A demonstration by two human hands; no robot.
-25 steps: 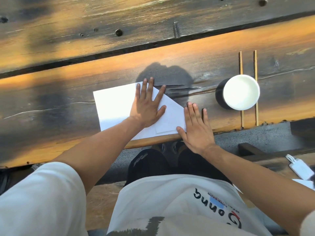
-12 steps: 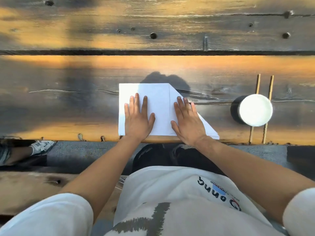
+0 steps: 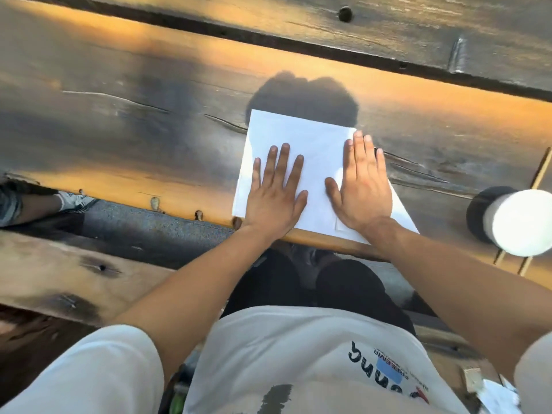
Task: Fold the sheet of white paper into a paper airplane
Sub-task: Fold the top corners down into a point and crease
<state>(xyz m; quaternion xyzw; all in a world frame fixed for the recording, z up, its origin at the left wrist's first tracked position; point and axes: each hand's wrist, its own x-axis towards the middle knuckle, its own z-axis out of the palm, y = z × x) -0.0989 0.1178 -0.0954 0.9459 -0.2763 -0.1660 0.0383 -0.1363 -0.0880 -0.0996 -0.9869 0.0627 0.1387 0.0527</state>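
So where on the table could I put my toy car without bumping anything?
Left of the paper the plank looks bare up to its near edge. There's also room beyond the paper, up to the dark gap. The right looks crowded: cup on sticks. Both hands cover the paper.

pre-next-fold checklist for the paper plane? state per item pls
1. Left hand flat on the paper, pinning it: ok.
2. Right hand flat along the folded right side, pressing the crease: ok.
3. Paper lies flat on the wooden table, no lifted corner visible: ok.
4. Near edge of the paper runs close to the table's front edge, right corner about at the lip: not ok, slide it farther in.
5. Crease sharp along its whole length: cannot tell, the right hand covers it.
6. White cup stands apart to the right, clear of the paper: ok.
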